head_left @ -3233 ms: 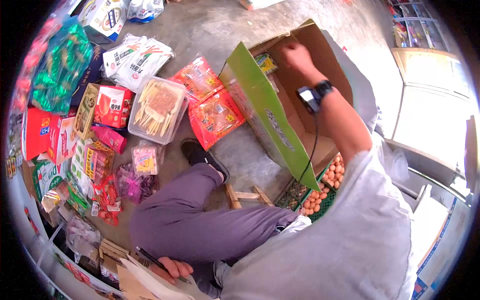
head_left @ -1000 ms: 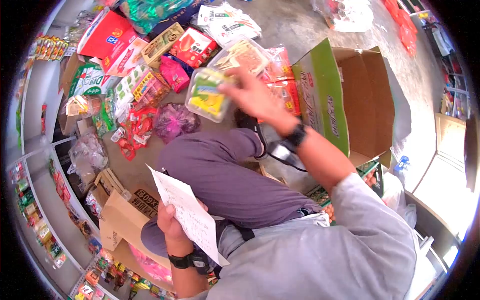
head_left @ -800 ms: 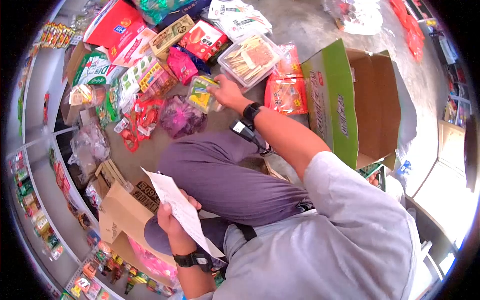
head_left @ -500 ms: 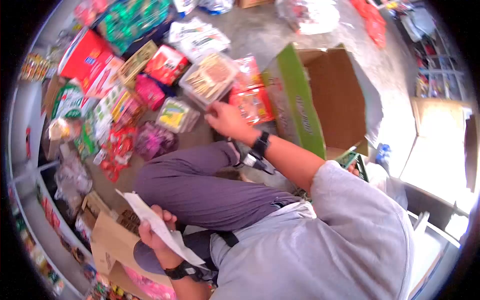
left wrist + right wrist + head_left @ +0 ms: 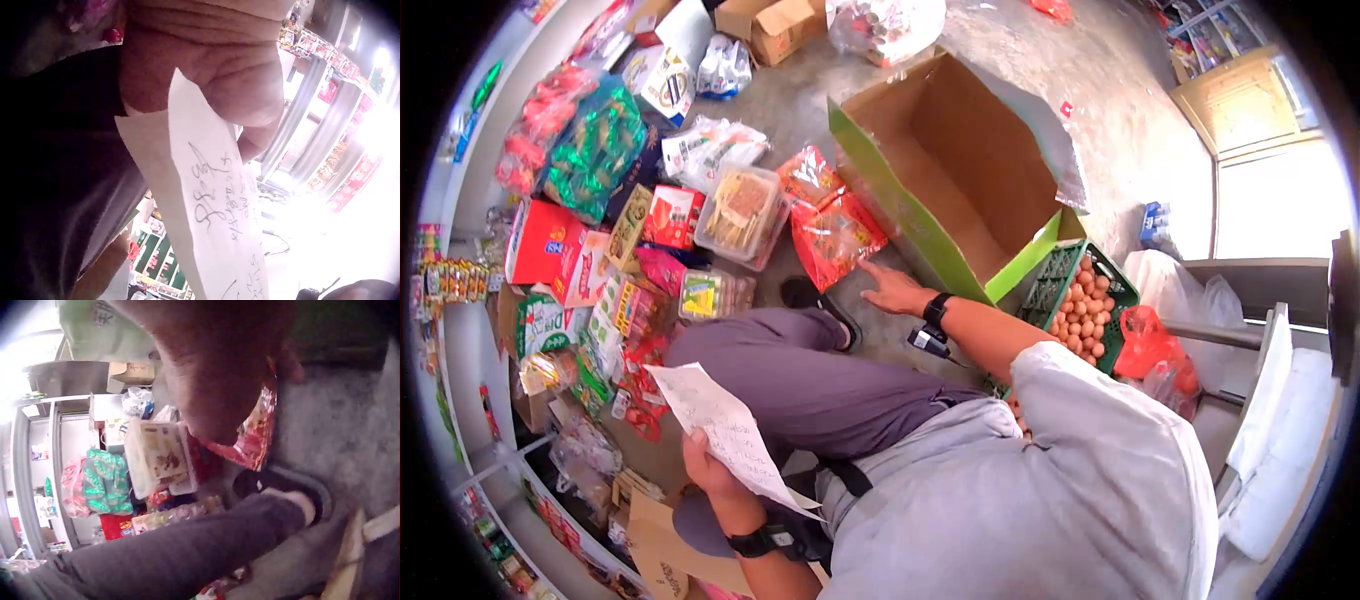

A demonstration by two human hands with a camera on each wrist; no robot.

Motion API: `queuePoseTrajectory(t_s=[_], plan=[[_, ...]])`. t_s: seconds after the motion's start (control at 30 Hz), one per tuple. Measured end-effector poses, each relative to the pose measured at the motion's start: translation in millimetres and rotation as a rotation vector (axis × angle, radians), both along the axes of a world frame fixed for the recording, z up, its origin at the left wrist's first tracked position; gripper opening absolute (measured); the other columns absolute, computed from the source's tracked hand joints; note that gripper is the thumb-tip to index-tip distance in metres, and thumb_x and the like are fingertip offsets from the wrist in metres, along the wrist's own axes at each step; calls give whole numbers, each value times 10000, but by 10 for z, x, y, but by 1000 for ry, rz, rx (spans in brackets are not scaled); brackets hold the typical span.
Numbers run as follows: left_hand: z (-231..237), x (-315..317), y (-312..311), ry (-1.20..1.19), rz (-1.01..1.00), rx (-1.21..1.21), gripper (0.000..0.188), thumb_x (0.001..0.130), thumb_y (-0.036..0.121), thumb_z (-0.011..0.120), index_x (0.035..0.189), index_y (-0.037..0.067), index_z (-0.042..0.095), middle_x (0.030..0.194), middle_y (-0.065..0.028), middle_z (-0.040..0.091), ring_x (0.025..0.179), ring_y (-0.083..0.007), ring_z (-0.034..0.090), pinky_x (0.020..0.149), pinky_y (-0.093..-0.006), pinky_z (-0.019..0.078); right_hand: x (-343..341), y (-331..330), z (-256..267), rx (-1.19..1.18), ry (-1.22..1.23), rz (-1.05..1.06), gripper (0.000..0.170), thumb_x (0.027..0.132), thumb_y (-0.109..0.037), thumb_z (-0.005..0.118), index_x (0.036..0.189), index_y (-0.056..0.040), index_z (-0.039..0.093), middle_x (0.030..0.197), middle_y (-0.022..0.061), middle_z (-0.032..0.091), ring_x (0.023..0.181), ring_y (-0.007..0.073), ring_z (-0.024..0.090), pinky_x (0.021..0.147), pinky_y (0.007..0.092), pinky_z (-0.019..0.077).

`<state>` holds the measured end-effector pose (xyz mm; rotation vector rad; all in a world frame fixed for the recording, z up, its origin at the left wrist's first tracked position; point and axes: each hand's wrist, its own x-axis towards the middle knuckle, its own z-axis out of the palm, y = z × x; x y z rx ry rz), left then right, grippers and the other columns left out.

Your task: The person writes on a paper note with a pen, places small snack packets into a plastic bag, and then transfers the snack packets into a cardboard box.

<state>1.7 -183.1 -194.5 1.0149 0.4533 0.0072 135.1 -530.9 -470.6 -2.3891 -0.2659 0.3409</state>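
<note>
The left hand [image 5: 709, 470] grips a handwritten sheet of paper [image 5: 725, 430] over the lap; in the left wrist view the paper [image 5: 206, 187] hangs from that hand [image 5: 206, 75]. The right hand [image 5: 895, 290] is empty, its fingers extended beside the lower edge of a red snack packet [image 5: 835, 240]; whether they touch cannot be told. Right of that packet a large green-sided cardboard box [image 5: 970, 150] lies with its opening upward. A clear tub with a yellow label [image 5: 700, 296] rests among goods near the knee. The right wrist view shows the right hand [image 5: 219, 375] over the red packet [image 5: 253, 434].
A tub of skewers [image 5: 740, 212], a red box [image 5: 672, 215] and a green foil bag [image 5: 600, 145] crowd the left floor. A green crate of eggs [image 5: 1085, 310] stands by the right arm. Shelves [image 5: 510, 470] line the left; a shoe [image 5: 820, 305] is near the box.
The right hand brought the yellow-labelled tub from the box side, set it down among the goods, let go, and moved right to the red packet. The left hand has raised the paper.
</note>
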Motion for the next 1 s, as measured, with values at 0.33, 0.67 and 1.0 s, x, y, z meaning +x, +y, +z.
queuePoseTrajectory(t_s=[0.33,0.67,1.0], plan=[[133,-37,-141,21,84,54,482,960,364,511,1261,-8,566,1057,-157,696,912,-237,711,810,-353,617,1581,-2403,873,-441,160,-972,649,840,-387,620,1391,-61,517,1382,252,536,1324,413,488,1069,509,421],[181,-37,-319,-61,64,0,515,971,322,510,1371,-2,485,1116,-169,666,953,-248,680,793,-389,598,-517,-799,-52,185,1013,98,395,892,-383,612,1200,-148,691,1001,40,687,877,162,652,656,371,579],[144,-94,354,-189,66,-86,474,954,294,545,1342,23,521,1104,-119,677,941,-244,676,798,-385,597,-2267,-936,218,709,1351,-36,476,986,-318,508,1314,14,606,1209,107,699,987,209,682,899,406,556]])
